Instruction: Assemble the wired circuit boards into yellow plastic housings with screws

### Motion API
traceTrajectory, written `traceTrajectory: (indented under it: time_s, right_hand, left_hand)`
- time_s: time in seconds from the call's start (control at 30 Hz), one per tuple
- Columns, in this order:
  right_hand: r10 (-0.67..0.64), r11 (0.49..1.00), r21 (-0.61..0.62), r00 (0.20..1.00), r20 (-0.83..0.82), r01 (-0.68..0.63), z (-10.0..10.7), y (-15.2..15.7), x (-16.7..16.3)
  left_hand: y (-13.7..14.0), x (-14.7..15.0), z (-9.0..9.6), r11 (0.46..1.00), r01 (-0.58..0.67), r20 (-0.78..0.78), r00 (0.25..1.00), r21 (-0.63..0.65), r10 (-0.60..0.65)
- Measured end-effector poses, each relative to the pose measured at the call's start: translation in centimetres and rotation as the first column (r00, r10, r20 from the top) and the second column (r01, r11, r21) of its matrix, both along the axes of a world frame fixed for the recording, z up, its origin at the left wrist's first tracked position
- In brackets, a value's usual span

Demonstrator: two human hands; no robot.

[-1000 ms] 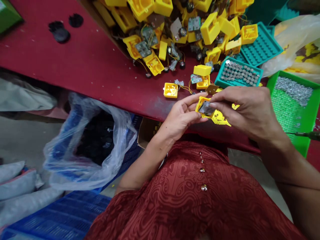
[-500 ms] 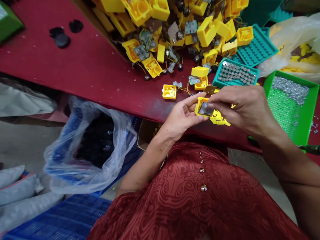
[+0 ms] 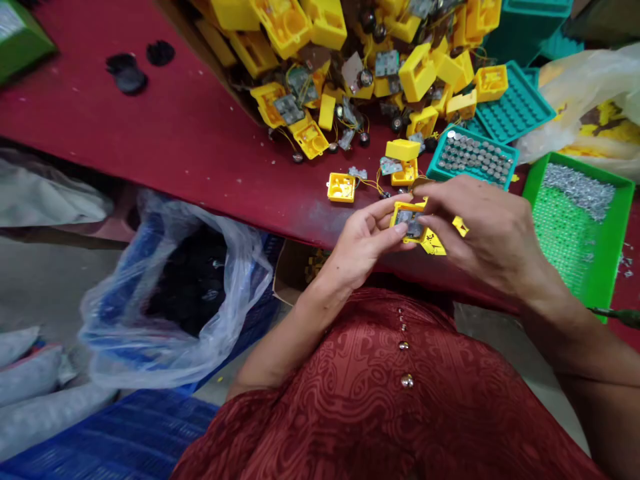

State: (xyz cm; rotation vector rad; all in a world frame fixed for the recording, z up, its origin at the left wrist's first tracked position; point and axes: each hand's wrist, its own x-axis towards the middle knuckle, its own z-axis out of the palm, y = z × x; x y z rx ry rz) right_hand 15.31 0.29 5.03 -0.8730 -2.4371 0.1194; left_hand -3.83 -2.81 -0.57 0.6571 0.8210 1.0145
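Observation:
My left hand (image 3: pixel 357 241) holds a small open yellow plastic case (image 3: pixel 395 220) between thumb and fingers. Inside the case lies a grey circuit board (image 3: pixel 411 225), with my left thumb pressed on its near side. My right hand (image 3: pixel 480 230) is bent over the right side of the case, its thumb tip by the board. What its curled fingers hold, if anything, is hidden. Below the right hand are flat yellow pieces (image 3: pixel 434 244) on the table. Just beyond the hands rest an open yellow case (image 3: pixel 341 188) and another yellow case (image 3: pixel 406 173), with wires and boards attached.
Many yellow cases (image 3: pixel 417 72) with wired boards are heaped at the back. On the right stand a teal tray of round metal cells (image 3: pixel 475 157) and a green tray (image 3: pixel 563 257) with small screws. A lined blue crate (image 3: pixel 113 313) of black parts sits below left.
The circuit board now sits flatter in the case, with my left thumb on it. My right fingers have spread and shifted off the board towards the case's right edge. The view has shifted slightly.

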Motion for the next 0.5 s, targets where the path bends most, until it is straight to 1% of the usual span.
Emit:
traceTrajectory:
  time_s: [0.1,0.17,0.27,0.37,0.43,0.5]
  right_hand:
    - [0.005,0.999,-0.04,0.998,-0.062,-0.007,-0.5,-0.18,0.2]
    - [0.022,0.999,-0.04,0.996,-0.088,-0.025,-0.84,-0.23,0.24]
    - [0.01,0.998,-0.065,0.996,-0.092,-0.016,-1.08,-0.3,0.23]
    - [0.014,0.994,-0.104,0.998,-0.057,-0.02,-0.94,-0.41,0.36]
    - [0.016,0.989,-0.146,0.999,-0.044,-0.022,-0.72,-0.55,0.55]
    - [-0.004,0.974,-0.225,0.997,-0.073,-0.012,-0.47,-0.81,0.73]
  left_hand:
    - [-0.19,0.02,-0.03,1.0,-0.008,-0.003,1.0,-0.027,0.008]
    - [-0.24,0.05,-0.02,0.999,0.0,-0.01,1.0,-0.032,-0.001]
    - [-0.26,0.06,0.07,0.999,0.022,-0.012,1.0,-0.027,-0.022]
    - [-0.3,0.0,0.27,0.999,0.019,0.012,1.0,-0.041,-0.018]
    - [-0.35,-0.09,0.46,0.998,-0.011,0.024,1.0,-0.056,0.012]
    - [-0.4,-0.19,0.63,0.998,-0.038,0.012,0.999,-0.058,0.039]
